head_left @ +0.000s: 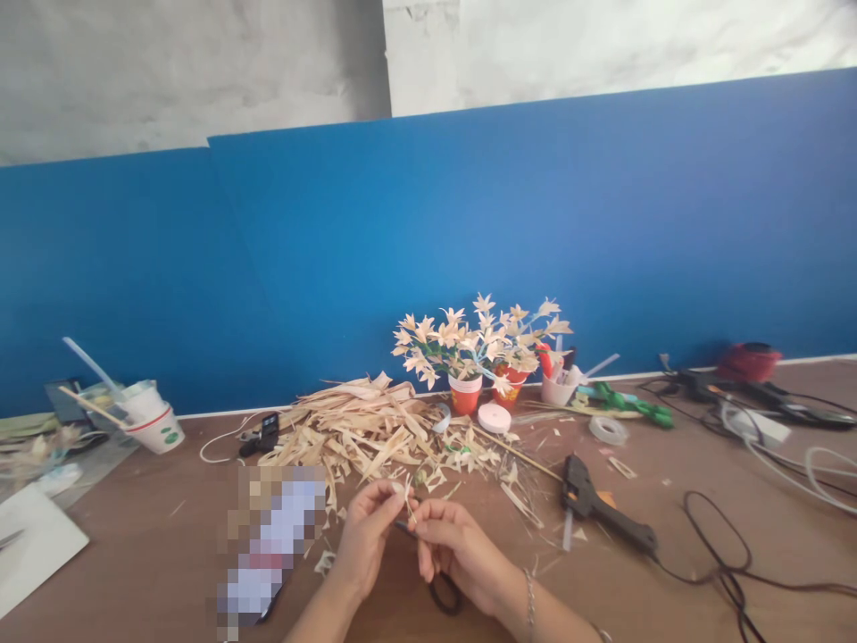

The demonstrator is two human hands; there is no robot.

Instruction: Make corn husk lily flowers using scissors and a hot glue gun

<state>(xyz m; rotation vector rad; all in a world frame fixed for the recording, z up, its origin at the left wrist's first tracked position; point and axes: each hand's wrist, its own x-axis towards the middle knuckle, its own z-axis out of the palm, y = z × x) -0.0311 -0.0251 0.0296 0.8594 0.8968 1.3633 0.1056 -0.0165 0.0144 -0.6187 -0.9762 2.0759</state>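
My left hand is closed, pinching a small pale strip of dried husk between thumb and fingers. My right hand, with a chain bracelet at the wrist, is closed with its fingertips at the same strip. Under the right hand a dark loop shows, perhaps a scissors handle; whether the hand grips it I cannot tell. Just beyond the hands spreads a heap of dried husks. Small husk flowers on stems stand in a red and white cup and another red pot.
To the right lies a black glue gun with its cord. A blurred-out phone lies left of my hands. Rolls of tape, a white cup and tangled cables are around. A blue panel stands behind.
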